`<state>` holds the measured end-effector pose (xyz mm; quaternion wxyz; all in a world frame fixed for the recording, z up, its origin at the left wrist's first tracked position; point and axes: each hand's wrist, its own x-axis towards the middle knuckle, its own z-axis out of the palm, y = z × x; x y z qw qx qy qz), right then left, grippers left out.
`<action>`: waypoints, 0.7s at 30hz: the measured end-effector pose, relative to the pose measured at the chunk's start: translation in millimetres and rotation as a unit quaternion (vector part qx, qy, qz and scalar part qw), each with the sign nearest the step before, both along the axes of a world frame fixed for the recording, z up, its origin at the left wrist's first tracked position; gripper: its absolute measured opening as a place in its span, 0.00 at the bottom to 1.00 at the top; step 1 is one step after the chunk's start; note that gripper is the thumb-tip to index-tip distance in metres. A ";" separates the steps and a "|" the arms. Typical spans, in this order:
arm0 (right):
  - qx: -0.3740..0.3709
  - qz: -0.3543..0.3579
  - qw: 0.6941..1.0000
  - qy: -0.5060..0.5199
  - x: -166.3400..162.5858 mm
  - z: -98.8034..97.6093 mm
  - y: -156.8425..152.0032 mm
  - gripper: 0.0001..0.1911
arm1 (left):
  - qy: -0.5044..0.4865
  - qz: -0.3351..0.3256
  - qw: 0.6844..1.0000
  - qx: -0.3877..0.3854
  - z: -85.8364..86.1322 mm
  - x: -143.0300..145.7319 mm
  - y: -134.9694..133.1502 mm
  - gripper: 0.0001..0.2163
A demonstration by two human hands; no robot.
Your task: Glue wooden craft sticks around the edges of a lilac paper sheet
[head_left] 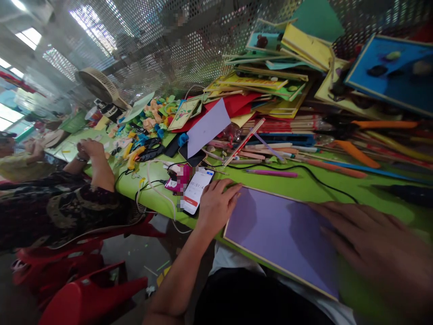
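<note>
A rectangular purple board (pixel 270 225) with a thin pale wooden frame lies along the near edge of the green table. My left hand (pixel 218 201) is at its upper left corner, fingers bent together, with the fingertips on the frame. Blurred by motion, my right hand (pixel 372 243) has its fingers stretched out over the board's right edge. Just left of my left hand is a phone (pixel 196 192) with a running timer on its screen. A pink marker pen (pixel 272 173) and a black cable lie beyond the board.
Piled framed boards and coloured sheets (pixel 264 83) stand at the back, with sticks and pens before them. Orange-handled pliers (pixel 358 153) lie at right. Foam scraps (pixel 152 117) and a fan (pixel 101 85) are at left. Another person's hands (pixel 91 149) rest on the table; red stools (pixel 91 293) stand below.
</note>
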<state>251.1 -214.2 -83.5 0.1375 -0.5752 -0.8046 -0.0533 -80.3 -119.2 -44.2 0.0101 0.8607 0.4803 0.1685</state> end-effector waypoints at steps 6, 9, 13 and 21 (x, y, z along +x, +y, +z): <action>-0.001 0.005 1.000 0.021 -1.4 -2.2 0.0 0.27 | -0.015 -0.001 1.000 -0.017 0.2 -1.6 -0.6 0.14; 0.002 0.005 1.000 0.028 -1.5 -3.6 0.1 0.27 | -0.029 -0.001 0.999 -0.025 1.1 -2.2 -1.2 0.16; 0.019 0.007 0.999 0.027 -0.3 -3.6 0.1 0.27 | -0.044 0.008 0.999 -0.026 2.2 -1.6 -1.7 0.16; 0.063 -0.013 0.998 0.027 -4.7 10.9 2.8 0.24 | -0.025 -0.008 1.000 -0.014 0.6 -1.8 -0.1 0.15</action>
